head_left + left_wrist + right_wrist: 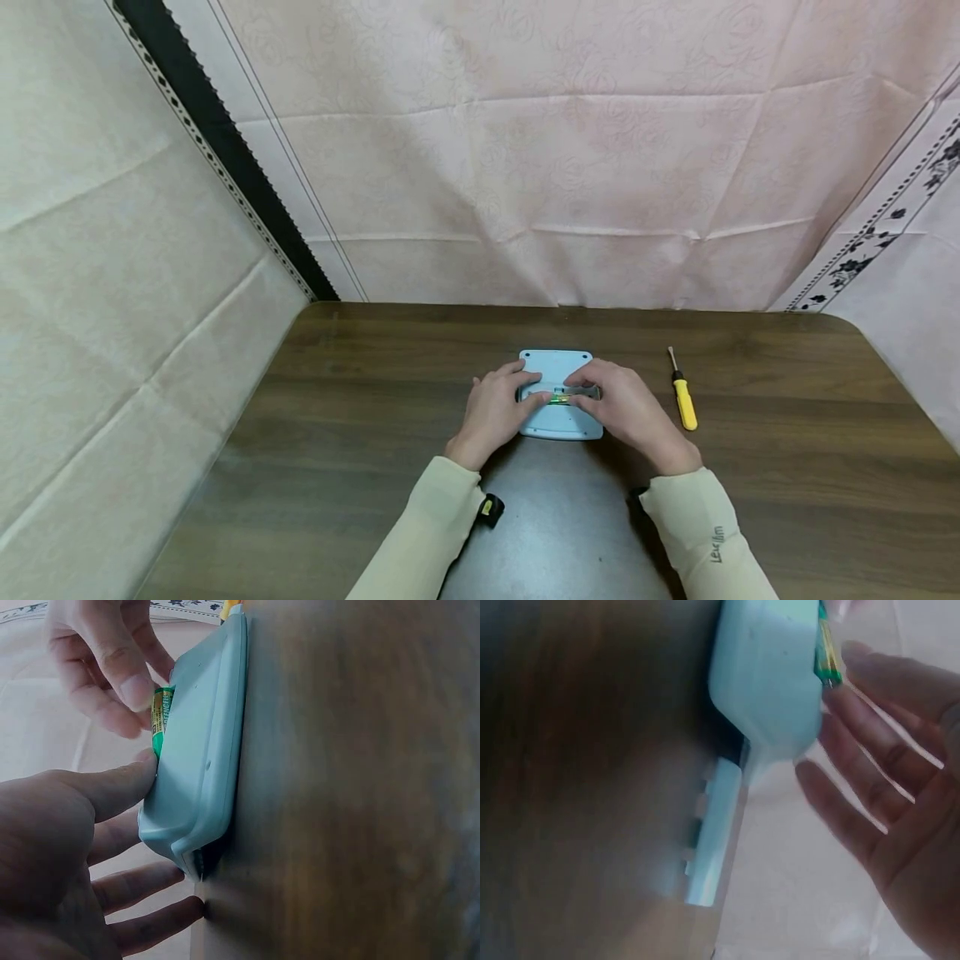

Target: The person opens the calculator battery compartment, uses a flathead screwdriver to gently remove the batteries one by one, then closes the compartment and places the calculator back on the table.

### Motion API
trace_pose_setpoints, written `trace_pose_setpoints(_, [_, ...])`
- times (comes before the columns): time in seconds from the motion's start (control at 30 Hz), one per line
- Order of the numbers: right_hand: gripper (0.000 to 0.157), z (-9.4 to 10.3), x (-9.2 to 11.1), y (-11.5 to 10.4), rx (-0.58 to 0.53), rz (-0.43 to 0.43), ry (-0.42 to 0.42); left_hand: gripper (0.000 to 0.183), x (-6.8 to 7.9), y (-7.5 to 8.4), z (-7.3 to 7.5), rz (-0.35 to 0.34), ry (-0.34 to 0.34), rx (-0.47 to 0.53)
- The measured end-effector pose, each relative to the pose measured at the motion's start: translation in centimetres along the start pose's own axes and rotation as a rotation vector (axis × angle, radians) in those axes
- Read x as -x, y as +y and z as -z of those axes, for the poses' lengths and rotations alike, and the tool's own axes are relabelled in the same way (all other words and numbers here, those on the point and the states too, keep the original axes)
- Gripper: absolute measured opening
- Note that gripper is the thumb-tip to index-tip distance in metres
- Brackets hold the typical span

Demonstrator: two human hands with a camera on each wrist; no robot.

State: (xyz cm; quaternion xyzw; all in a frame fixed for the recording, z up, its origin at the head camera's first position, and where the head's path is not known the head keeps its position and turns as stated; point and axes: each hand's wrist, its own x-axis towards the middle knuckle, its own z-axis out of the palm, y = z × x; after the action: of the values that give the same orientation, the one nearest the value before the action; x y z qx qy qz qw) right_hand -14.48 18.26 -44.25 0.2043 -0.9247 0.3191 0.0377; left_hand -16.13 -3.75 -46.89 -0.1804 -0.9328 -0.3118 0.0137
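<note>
A light blue, flat-backed device [561, 425], its kind not clear, lies on the table between the hands. In a recess across its middle sits a green and gold battery [160, 720]. My left hand [495, 410] is at the device's left side; its thumb presses by one end of the battery, the other fingers stretched along the edge. From the right, my right hand [626, 406] reaches over, thumb and fingertips at the battery's other end, fingers bent loosely without a plain grip. Beside the device, the right wrist view shows a small light blue cover [716, 832] with tabs.
A screwdriver [683, 400] with a yellow and black handle lies right of the device. The brown wooden table [360, 400] ends at a pale patterned cloth [525, 167] behind it, and more cloth hangs at both sides.
</note>
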Motion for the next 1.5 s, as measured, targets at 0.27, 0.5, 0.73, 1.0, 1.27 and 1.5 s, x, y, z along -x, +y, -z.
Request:
trace_pose_setpoints(0.27, [0.016, -0.7, -0.2, -0.4, 0.048, 0.056, 0.009, 0.042, 0.1, 0.0, 0.1, -0.010, -0.002, 0.008])
trace_pose_setpoints(0.5, [0.017, -1.1, -0.3, -0.7, 0.085, 0.057, -0.006, 0.042, 0.1, -0.2, 0.0, -0.012, 0.001, 0.011])
trace_pose_setpoints(0.73, [0.016, -1.5, -0.3, -0.8, 0.098, 0.069, 0.013, 0.042, 0.1, -0.2, -0.1, -0.012, 0.005, 0.009])
trace_pose_setpoints(1.0, [0.014, -1.5, -0.3, -0.6, 0.095, 0.087, 0.026, 0.040, 0.0, -0.1, 0.0, -0.020, 0.010, 0.014])
trace_pose_setpoints(1.27, [0.013, -1.5, -0.3, -0.5, 0.098, 0.101, 0.028, 0.040, 0.0, -0.1, 0.0, -0.016, 0.009, 0.010])
trace_pose_setpoints(1.5, [0.013, -1.4, -0.3, -0.6, 0.085, 0.079, 0.022, 0.038, 0.1, -0.1, 0.1, -0.026, 0.009, 0.023])
